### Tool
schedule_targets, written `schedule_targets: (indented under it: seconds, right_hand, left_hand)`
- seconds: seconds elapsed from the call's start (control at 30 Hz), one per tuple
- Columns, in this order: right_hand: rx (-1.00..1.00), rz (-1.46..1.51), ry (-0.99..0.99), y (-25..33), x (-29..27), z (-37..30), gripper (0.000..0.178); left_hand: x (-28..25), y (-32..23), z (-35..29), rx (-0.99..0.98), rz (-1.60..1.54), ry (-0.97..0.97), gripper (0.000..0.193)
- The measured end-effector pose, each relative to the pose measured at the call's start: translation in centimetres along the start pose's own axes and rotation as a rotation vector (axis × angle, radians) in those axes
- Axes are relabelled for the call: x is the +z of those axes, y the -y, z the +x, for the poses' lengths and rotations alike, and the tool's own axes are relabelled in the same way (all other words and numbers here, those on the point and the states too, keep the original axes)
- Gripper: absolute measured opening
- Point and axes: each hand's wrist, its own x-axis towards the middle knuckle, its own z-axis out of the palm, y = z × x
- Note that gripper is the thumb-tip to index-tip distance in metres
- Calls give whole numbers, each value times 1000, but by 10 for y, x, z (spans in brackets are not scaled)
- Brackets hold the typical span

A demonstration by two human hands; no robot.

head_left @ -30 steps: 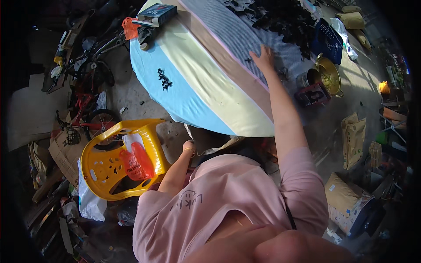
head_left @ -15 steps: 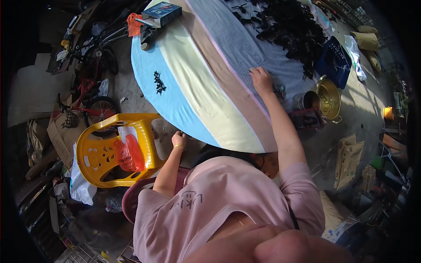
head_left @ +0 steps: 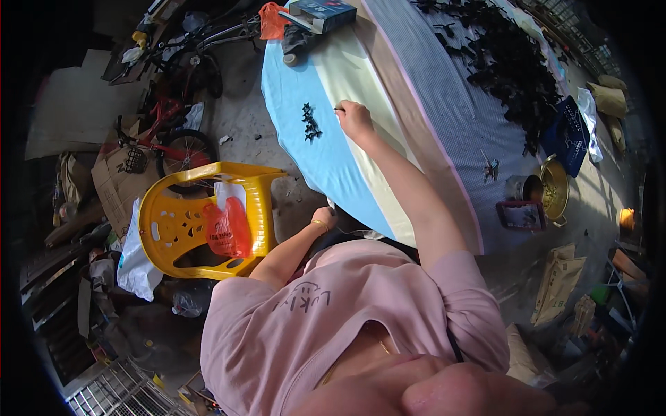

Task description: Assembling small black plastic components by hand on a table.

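Observation:
My right hand (head_left: 356, 121) is closed in a pinch above the cream stripe of the striped cloth (head_left: 399, 216) on the table. A small dark piece (head_left: 338, 109) sticks out from its fingertips; its kind is too small to make out. Just left of that hand, a short row of small black pieces (head_left: 310, 122) lies on the blue stripe. My left hand (head_left: 325, 217) is closed low beside the table's near edge, with something pale at its fingers that I cannot make out. A large heap of black pieces (head_left: 510, 73) spreads over the far right of the cloth.
A yellow plastic chair (head_left: 261, 215) with a red bag (head_left: 227, 229) stands at left, below a red bicycle (head_left: 163, 114). A blue box (head_left: 333, 14) sits at the table's far end. To the right are a brass-coloured pot (head_left: 563, 187), a steel pot and paper sacks (head_left: 557, 284).
My right hand has moved left from the grey-blue cloth to beside the row of black pieces. The whole view has shifted, and my left hand stays low by the table edge.

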Motion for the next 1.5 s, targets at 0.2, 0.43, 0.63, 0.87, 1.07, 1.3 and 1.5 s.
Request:
schedule_targets:
  seconds: [0.2, 0.43, 0.63, 0.87, 1.07, 1.3, 1.5]
  right_hand:
    - [-10, -4, 47, 9, -6, 16, 26]
    - [-23, -390, -418, -113, -238, 48, 36]
    - [153, -669, -812, -228, -454, 70, 43]
    - [486, -384, -649, -329, -527, 112, 55]
    - [630, -374, -615, -405, -560, 153, 72]
    - [982, -377, -341, -412, -529, 172, 68]
    - [418, -282, -336, -438, -490, 191, 45]
  left_hand:
    - [-43, -6, -3, -39, -244, 341, 24]
    - [-181, -117, -48, 372, 88, 710, 33]
    - [-281, -253, 41, 634, -423, 309, 40]
    - [-318, -499, 217, 706, -492, -153, 54]
    - [-312, -657, 336, 1038, -325, -222, 55]
    - [-286, -738, 408, 866, -323, -252, 80]
    - [-280, -724, 407, 725, -271, -6, 84]
